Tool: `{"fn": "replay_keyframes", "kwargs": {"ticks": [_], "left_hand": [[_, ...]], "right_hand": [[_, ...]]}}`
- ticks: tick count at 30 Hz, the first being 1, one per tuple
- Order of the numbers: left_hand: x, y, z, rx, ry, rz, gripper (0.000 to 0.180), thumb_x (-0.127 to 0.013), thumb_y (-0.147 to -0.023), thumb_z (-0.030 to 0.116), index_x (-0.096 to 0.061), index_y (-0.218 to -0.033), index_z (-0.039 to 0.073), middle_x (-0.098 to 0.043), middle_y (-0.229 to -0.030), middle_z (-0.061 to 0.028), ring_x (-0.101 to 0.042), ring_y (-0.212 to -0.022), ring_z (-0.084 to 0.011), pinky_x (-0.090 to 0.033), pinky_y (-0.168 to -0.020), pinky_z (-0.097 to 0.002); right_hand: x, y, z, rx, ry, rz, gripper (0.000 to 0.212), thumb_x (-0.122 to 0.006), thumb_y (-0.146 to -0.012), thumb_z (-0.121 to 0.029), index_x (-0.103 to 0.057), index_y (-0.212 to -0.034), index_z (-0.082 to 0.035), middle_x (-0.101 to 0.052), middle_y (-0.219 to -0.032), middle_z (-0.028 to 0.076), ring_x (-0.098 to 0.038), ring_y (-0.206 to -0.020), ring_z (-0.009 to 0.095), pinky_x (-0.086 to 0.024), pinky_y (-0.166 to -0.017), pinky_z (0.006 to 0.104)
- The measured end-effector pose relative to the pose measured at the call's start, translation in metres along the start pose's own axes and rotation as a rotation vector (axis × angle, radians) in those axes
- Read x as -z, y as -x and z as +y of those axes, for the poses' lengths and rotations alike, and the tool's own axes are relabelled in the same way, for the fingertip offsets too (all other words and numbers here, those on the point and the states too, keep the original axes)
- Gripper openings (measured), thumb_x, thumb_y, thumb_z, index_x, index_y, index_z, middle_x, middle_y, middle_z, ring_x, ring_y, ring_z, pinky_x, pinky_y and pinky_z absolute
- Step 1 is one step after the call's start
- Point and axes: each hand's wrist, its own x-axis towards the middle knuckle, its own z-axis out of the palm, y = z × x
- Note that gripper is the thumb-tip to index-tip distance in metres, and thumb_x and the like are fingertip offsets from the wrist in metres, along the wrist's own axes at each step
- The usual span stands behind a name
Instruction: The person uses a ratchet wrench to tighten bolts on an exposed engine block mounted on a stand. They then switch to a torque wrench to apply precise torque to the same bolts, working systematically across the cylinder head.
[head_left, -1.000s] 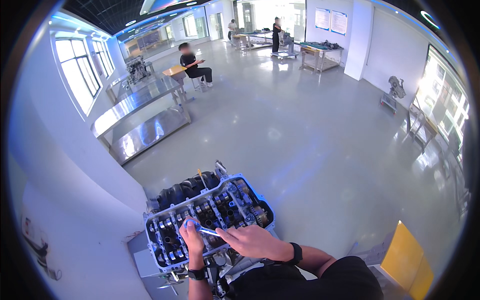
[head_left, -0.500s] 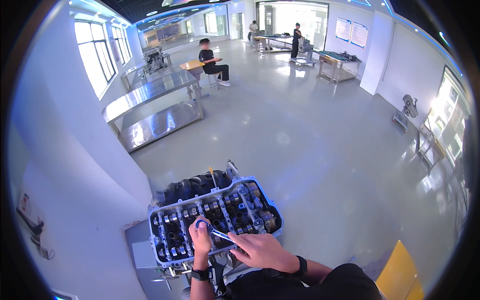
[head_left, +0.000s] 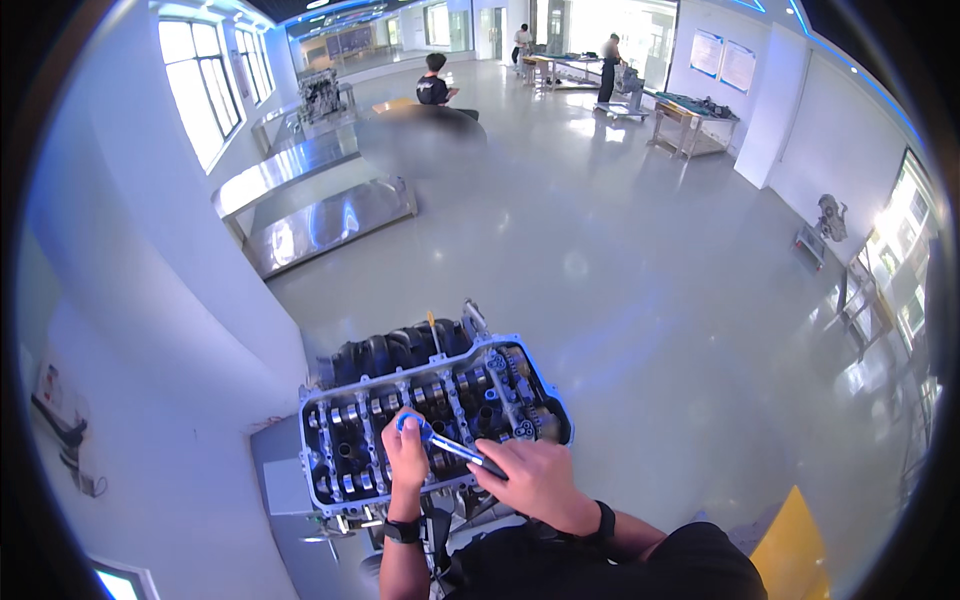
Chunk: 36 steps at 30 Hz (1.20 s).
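Observation:
An engine with its cylinder head uncovered (head_left: 345,400) stands in front of me, with rows of camshaft lobes and a chain sprocket end at the right. My left hand (head_left: 406,455) is closed round the head of a ratchet wrench (head_left: 452,446), its thumb on top, over the middle of the engine. My right hand (head_left: 535,480) is wrapped round the dark grip at the other end of the handle. The wrench slants down from left to right. What lies under its head is hidden by my left hand.
A yellow-handled tool (head_left: 432,322) stands upright at the engine's far edge, beside a black ribbed manifold (head_left: 385,350). A white pillar (head_left: 200,330) rises close on the left. Beyond are a steel bench (head_left: 330,227), a seated person (head_left: 433,92), and a yellow panel (head_left: 793,550) at lower right.
The view has shifted slightly, so the engine sits higher in it. The wrench handle shows more plainly, and my right hand has moved right along it to the dark grip. My left hand remains on the head.

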Motion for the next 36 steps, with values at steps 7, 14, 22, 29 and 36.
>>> {"fn": "replay_keyframes", "kwargs": {"ticks": [7,14,22,29,36], "left_hand": [[-0.009,-0.010,0.004,0.009,0.063,-0.015,0.042,-0.054,-0.098,0.038,-0.051,-0.074,0.004,-0.046,-0.068,0.0040,-0.038,-0.066,-0.0056,-0.034,-0.056,-0.0262],[-0.032,0.006,0.010,-0.091,-0.076,-0.057,0.029,-0.076,-0.081,0.024,-0.059,-0.070,0.002,-0.056,-0.057,-0.0005,-0.044,-0.055,-0.0058,-0.041,-0.050,-0.0258],[-0.009,0.002,0.020,0.049,0.129,0.081,0.031,-0.065,-0.090,0.024,-0.053,-0.066,0.007,-0.043,-0.057,0.0076,-0.035,-0.056,-0.0019,-0.028,-0.049,-0.0227],[0.007,-0.011,-0.018,0.026,0.231,0.173,0.038,-0.050,-0.096,0.035,-0.045,-0.068,0.009,-0.035,-0.056,0.0043,-0.028,-0.047,-0.0057,-0.020,-0.044,-0.0256],[0.008,-0.020,0.006,0.163,0.380,-0.007,0.030,-0.057,-0.093,0.033,-0.049,-0.072,0.013,-0.038,-0.062,0.0091,-0.032,-0.052,-0.0023,-0.023,-0.047,-0.0224]], "right_hand": [[0.010,-0.016,0.010,0.054,0.029,-0.126,0.020,-0.073,-0.076,-0.021,-0.056,-0.076,-0.010,-0.054,-0.062,0.005,-0.058,-0.052,0.025,-0.045,-0.046,0.0365],[-0.039,-0.083,0.130,0.425,-0.082,-0.160,0.023,-0.077,-0.074,-0.016,-0.056,-0.073,-0.007,-0.053,-0.064,0.006,-0.056,-0.058,0.027,-0.043,-0.052,0.0389],[-0.051,-0.124,0.085,0.382,0.083,-0.139,0.017,-0.070,-0.081,-0.019,-0.058,-0.077,-0.008,-0.058,-0.072,0.005,-0.061,-0.072,0.026,-0.048,-0.065,0.0391],[0.023,-0.052,0.009,0.136,-0.067,-0.487,0.029,-0.067,-0.085,-0.029,-0.057,-0.099,-0.006,-0.059,-0.074,0.009,-0.065,-0.069,0.029,-0.051,-0.058,0.0406],[0.011,-0.086,0.045,0.182,0.101,-0.428,0.022,-0.064,-0.086,-0.018,-0.061,-0.107,-0.012,-0.061,-0.089,0.007,-0.061,-0.092,0.026,-0.045,-0.078,0.0422]]}}
